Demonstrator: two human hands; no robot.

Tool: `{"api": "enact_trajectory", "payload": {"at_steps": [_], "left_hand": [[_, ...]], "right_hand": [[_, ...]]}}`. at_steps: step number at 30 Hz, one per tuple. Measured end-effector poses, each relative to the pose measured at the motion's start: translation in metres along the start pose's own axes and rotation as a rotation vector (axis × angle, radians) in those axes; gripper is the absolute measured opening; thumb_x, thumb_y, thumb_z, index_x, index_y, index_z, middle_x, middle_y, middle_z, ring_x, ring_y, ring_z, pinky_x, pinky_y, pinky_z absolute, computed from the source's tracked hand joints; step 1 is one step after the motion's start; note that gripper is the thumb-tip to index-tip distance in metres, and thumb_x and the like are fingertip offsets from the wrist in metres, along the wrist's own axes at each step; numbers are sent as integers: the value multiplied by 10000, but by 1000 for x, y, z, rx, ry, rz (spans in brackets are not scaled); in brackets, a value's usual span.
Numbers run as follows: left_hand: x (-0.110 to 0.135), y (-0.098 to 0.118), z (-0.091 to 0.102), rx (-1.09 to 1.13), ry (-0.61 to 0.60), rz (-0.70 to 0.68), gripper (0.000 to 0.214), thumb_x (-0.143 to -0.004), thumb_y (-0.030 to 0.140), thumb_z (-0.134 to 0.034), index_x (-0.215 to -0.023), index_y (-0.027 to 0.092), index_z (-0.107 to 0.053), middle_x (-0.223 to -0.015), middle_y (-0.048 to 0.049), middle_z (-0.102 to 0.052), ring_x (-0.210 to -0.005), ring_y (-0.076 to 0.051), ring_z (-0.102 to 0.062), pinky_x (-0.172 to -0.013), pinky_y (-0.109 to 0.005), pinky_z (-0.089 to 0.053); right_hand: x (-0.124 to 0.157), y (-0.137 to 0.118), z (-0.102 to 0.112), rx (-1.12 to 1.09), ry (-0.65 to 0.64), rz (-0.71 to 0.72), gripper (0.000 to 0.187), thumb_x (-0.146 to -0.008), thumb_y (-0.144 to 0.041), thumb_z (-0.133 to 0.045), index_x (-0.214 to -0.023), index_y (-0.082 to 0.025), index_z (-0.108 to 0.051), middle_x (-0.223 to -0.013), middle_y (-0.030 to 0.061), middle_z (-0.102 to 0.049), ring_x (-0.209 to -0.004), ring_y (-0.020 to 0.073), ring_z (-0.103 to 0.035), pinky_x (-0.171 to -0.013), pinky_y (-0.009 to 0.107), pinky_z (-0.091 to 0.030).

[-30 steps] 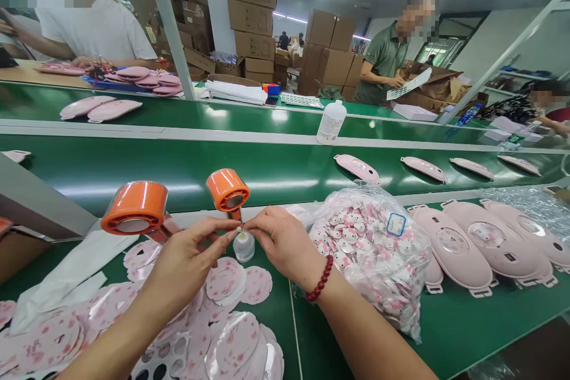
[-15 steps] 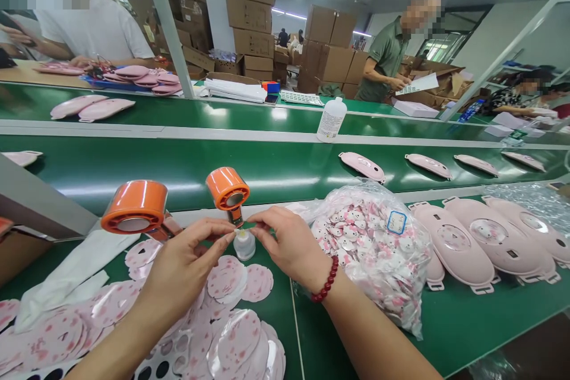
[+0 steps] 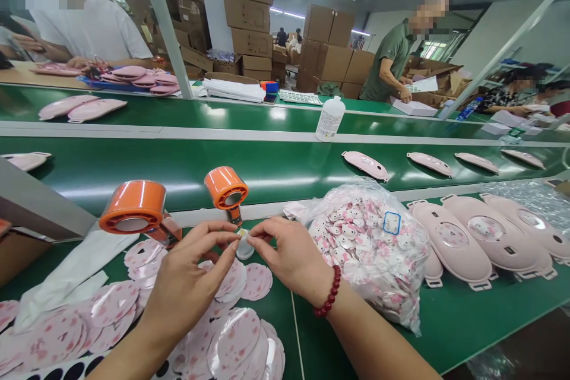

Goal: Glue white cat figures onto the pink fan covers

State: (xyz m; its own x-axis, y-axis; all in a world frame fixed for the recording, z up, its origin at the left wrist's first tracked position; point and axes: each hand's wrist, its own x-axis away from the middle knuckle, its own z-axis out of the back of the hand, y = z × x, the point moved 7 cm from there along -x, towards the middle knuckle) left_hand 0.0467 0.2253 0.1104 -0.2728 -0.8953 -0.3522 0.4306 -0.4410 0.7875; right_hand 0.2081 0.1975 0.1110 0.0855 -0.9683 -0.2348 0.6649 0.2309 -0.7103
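Translucent pot (image 3: 244, 251), round-based, just below the frame's centre, at my fingertips.
Smooth and glossy; upper part half hidden, a yellow speck (image 3: 241, 231) showing there. My left hand (image 3: 190, 276) and right hand (image 3: 291, 256): thumb and fingertips nearly meeting on each; I cannot tell what, if anything, either pinches. Thin, shiny pink discs (image 3: 234, 338), lower left, overlapping, some cut off.

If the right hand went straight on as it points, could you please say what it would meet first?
The right hand would likely meet the small, round, translucent container first; whether they touch is unclear.
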Motion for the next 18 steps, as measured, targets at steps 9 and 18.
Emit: {"api": "enact_trajectory", "payload": {"at_steps": [9,18], "left_hand": [[-7,-4,-1,29,-16,-3,205,-844,528,-704,-829,353,-810,-1040,-25,-766,-947,-230,-724,-811,-311,-575],[-13,-9,1,79,-13,107,340,-737,670,-747,-763,338,-814,-950,-61,-817,-885,-283,-753,-873,-448,-625]], "right_hand": [[-1,1,-3,-40,8,3,88,-982,-160,-685,-1038,-168,-752,-1001,56,-762,-894,168,-699,-848,297,-542],[0,2,-4,-77,2,8,110,-988,-157,-674,-1070,-165,-747,-1041,56,-752,-895,158,-690,-869,298,-551]]}}
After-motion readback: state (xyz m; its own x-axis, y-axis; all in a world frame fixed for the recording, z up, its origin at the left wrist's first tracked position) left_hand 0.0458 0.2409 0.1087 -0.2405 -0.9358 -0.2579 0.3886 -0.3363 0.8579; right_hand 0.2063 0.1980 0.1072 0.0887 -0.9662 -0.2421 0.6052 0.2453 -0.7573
